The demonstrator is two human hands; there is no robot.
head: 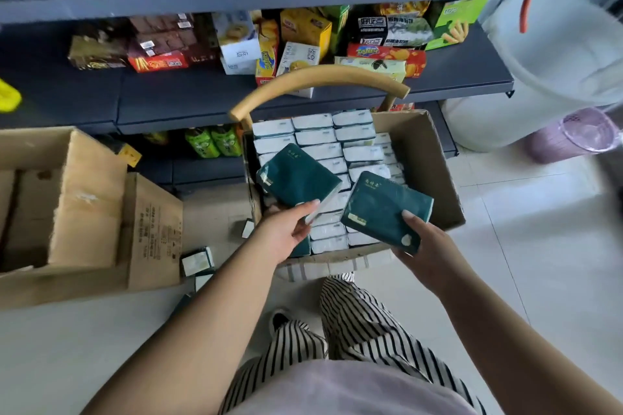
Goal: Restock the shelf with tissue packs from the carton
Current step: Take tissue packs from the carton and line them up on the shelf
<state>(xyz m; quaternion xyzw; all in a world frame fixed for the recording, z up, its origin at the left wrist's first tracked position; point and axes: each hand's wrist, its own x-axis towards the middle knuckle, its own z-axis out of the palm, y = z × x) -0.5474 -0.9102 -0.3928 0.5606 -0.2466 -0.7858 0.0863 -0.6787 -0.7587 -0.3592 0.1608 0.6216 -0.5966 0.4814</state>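
An open carton rests on a chair in front of me, filled with several rows of tissue packs standing on edge. My left hand grips a dark green tissue pack above the carton's left side, thumb on top. My right hand grips a second green tissue pack above the carton's near right corner. The dark shelf stands behind the carton, with bare board at its front left.
Snack boxes fill the back of the middle shelf. The chair's curved wooden backrest arcs between carton and shelf. A large empty carton sits on the floor at left, with loose packs beside it. White and pink bins stand right.
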